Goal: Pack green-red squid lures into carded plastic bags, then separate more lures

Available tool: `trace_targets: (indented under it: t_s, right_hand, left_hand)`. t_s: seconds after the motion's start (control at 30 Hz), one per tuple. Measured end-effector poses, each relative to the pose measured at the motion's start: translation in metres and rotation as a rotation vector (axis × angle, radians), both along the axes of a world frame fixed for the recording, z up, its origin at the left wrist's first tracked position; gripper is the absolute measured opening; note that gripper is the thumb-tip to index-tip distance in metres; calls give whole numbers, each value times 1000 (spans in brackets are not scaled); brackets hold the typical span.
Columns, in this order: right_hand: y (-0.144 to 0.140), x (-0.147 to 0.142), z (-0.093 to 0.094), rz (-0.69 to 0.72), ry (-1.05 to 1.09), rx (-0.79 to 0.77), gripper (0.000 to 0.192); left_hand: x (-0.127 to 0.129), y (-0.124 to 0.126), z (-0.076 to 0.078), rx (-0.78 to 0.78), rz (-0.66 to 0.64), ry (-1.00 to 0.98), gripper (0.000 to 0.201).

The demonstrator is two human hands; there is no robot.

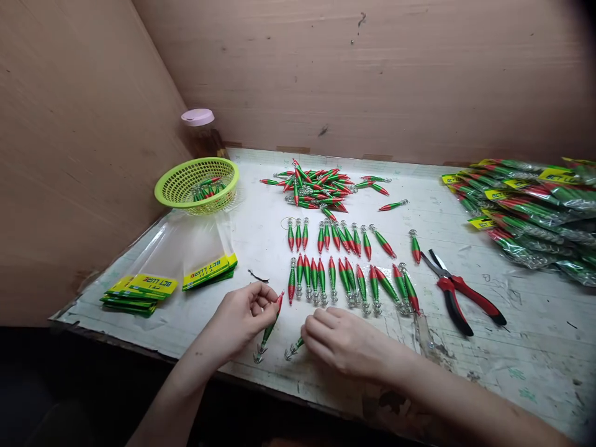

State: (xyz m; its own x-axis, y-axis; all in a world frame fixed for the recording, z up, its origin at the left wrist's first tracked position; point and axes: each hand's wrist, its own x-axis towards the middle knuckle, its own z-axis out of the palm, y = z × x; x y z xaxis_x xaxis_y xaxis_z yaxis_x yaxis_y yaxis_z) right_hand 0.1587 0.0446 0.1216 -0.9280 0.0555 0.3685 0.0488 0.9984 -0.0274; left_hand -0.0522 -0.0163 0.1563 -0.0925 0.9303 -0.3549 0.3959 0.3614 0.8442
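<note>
Near the table's front edge, my left hand [249,313] pinches a red and green squid jig [270,332] by its red end, its hooked end pointing down and toward me. To the right, my right hand [342,338] is closed over a second squid jig [294,349]; only that jig's green tail and metal hooks show, and the fingers cover the rest. Just beyond my hands lie two rows of matching squid jigs, the nearer row [332,273] mostly with hooks toward me and the farther row [344,237] with hooks away.
A heap of jigs [321,186] lies behind the rows. At left are a yellow-green basket [162,194], labelled plastic bags [153,285] and a pink-lidded jar [198,118]. Red-handled pliers [459,298] and packed jigs [535,211] lie at right. Board walls enclose the back and left.
</note>
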Motion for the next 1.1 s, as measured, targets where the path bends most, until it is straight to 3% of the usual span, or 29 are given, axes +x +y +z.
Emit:
trace_targets:
  t_s: [0.13, 0.23, 0.37, 0.5, 0.7, 0.87, 1.0, 1.1]
  right_hand:
    - [21, 27, 15, -222, 389, -201, 18]
    - [32, 46, 23, -343, 569, -298, 28]
    - [32, 59, 25, -383, 734, -282, 36]
    - [28, 60, 19, -360, 763, -286, 41]
    - [21, 58, 8, -340, 708, -310, 41]
    - [16, 52, 0, -314, 693, -295, 44]
    - [22, 58, 8, -288, 631, -203, 42]
    - [37, 84, 20, -372, 574, -12, 43]
  left_hand:
    - [5, 26, 10, -32, -78, -453, 35]
    - [26, 56, 9, -41, -143, -613, 31]
    - [56, 86, 5, 9, -222, -717, 29]
    - [68, 91, -1, 41, -276, -770, 26]
    - [67, 81, -16, 27, -195, -827, 30]
    - [74, 79, -21, 27, -179, -828, 34]
    - [67, 78, -7, 29, -191, -753, 36]
    - [38, 79, 16, 179, -119, -553, 33]
